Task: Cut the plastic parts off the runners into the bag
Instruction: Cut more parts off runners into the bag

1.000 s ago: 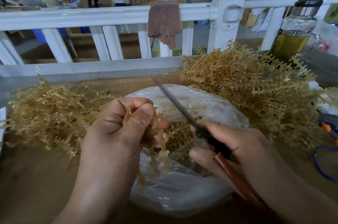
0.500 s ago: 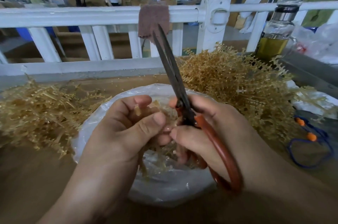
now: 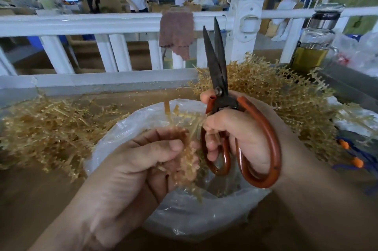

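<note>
1. The bag [image 3: 184, 220], clear plastic with its mouth open, holds loose tan pieces.
2. Above the bag's mouth, the left hand [image 3: 143, 160] grips a bunch of tan runners [image 3: 190, 160]. Its fingers are curled round the bunch and the thumb is pressed across it.
3. A few stalks of the bunch stick up over the bag's far rim.
4. Over the bag's right half, the right hand [image 3: 241, 134] holds the scissors [image 3: 219, 70] with its fingers curled through the orange loops.
5. The blades point straight up, their tips slightly parted.
6. The right forefinger lies against the stalks; I cannot tell whether it pinches them.
7. A left pile [image 3: 51, 125] of runners lies left of the bag, and a taller right pile [image 3: 286, 97] lies behind and right of it.
8. Beyond the bag, a cloth [image 3: 177, 33] hangs on a white rail [image 3: 81, 23].
9. A jar [image 3: 315, 46] stands far right of the bag.
</note>
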Demonstrator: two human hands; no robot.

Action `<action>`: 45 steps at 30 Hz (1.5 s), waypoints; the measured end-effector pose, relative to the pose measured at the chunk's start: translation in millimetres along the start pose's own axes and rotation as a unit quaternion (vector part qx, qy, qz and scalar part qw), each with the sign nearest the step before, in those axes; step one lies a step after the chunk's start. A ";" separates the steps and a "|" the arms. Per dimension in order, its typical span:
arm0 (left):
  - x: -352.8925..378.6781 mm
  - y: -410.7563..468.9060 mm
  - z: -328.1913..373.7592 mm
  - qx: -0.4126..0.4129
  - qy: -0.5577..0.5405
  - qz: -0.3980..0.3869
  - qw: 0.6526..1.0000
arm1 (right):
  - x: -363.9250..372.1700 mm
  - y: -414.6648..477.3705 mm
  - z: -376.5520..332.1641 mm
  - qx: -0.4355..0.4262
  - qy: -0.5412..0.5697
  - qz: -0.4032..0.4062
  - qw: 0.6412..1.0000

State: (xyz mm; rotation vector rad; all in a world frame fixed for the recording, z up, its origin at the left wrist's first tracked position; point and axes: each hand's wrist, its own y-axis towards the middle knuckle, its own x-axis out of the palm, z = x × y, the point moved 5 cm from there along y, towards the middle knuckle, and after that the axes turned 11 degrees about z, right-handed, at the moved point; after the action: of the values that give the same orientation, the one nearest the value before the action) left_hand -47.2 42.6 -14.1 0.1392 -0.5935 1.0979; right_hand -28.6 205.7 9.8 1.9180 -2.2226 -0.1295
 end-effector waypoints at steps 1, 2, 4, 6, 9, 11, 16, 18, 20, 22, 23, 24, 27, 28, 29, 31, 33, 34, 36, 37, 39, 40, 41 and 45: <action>0.8 -1.0 -2.3 -0.013 0.012 -0.005 1.000 | -2.6 -0.6 -1.1 -0.006 -0.001 0.010 1.000; 0.2 -1.2 -5.2 -0.025 0.022 -0.006 0.999 | -4.0 -2.7 -2.0 -0.001 -0.001 0.022 1.000; -1.7 -1.7 -9.8 -0.039 0.040 -0.007 0.998 | -7.2 -8.2 -4.3 -0.015 -0.035 0.032 0.999; 0.4 -3.9 -10.1 -0.038 0.062 -0.022 0.997 | -9.7 -11.4 -8.1 -0.033 -0.071 0.046 0.996; 7.4 -8.3 -7.4 -0.019 0.090 -0.040 0.995 | -12.9 -13.7 -9.1 -0.036 -0.079 0.070 0.994; 5.4 -7.3 -5.6 0.003 0.082 -0.009 0.997 | -12.8 -14.4 -6.7 -0.017 -0.057 0.074 0.995; -3.2 0.0 -0.6 0.064 0.051 0.050 0.995 | -8.7 -16.8 -5.0 -0.003 -0.111 0.072 0.991; -9.1 2.9 2.7 0.084 0.049 0.070 0.993 | -4.8 -18.8 -11.0 -0.012 -0.165 0.060 0.984; -17.4 4.5 8.3 0.101 0.041 0.092 0.990 | -3.9 -19.9 -18.9 -0.019 -0.219 0.053 0.974; -25.1 5.7 14.3 0.119 0.049 0.117 0.985 | -4.7 -20.6 -27.1 -0.021 -0.278 0.036 0.960; -28.1 6.2 16.7 0.126 0.061 0.126 0.982 | -4.4 -21.1 -29.7 -0.026 -0.313 0.017 0.949; -29.9 7.1 18.2 0.131 0.071 0.134 0.980 | -4.4 -22.1 -31.2 -0.033 -0.348 -0.004 0.937; -33.4 7.1 22.3 0.149 0.085 0.160 0.972 | -8.3 -28.6 -28.3 -0.053 -0.443 -0.053 0.893; -33.1 6.3 23.9 0.153 0.090 0.158 0.971 | -11.7 -31.2 -25.2 -0.054 -0.458 -0.060 0.885; -31.8 4.8 25.8 0.156 0.095 0.153 0.971 | -15.5 -33.2 -21.7 -0.052 -0.465 -0.062 0.881; -32.1 2.8 28.5 0.163 0.102 0.150 0.970 | -23.4 -37.0 -16.2 -0.045 -0.479 -0.056 0.875; -36.9 2.4 31.7 0.174 0.114 0.165 0.964 | -27.7 -37.0 -12.9 -0.058 -0.518 -0.050 0.852; -39.4 2.7 33.3 0.182 0.122 0.174 0.960 | -28.4 -37.2 -12.1 -0.063 -0.534 -0.050 0.842; -43.7 3.0 37.0 0.206 0.134 0.188 0.951 | -28.7 -38.0 -11.0 -0.063 -0.544 -0.048 0.836; -44.7 2.8 38.6 0.217 0.144 0.192 0.946 | -28.4 -38.8 -11.2 -0.061 -0.546 -0.050 0.834; -44.3 2.4 40.3 0.233 0.168 0.198 0.937 | -26.9 -40.1 -12.1 -0.062 -0.561 -0.057 0.824; -43.8 2.0 40.2 0.238 0.175 0.200 0.934 | -26.7 -40.9 -13.0 -0.062 -0.566 -0.058 0.820; -42.9 2.0 39.6 0.242 0.180 0.201 0.932 | -26.3 -40.7 -13.1 -0.061 -0.567 -0.057 0.819; -38.2 -0.8 39.9 0.260 0.211 0.204 0.920 | -25.0 -41.1 -13.7 -0.068 -0.575 -0.061 0.813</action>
State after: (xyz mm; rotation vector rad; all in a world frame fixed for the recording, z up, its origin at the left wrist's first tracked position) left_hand -73.9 -3.6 -0.3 0.2361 0.0797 1.6230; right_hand 17.5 225.0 12.6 2.1477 -2.4874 -1.8482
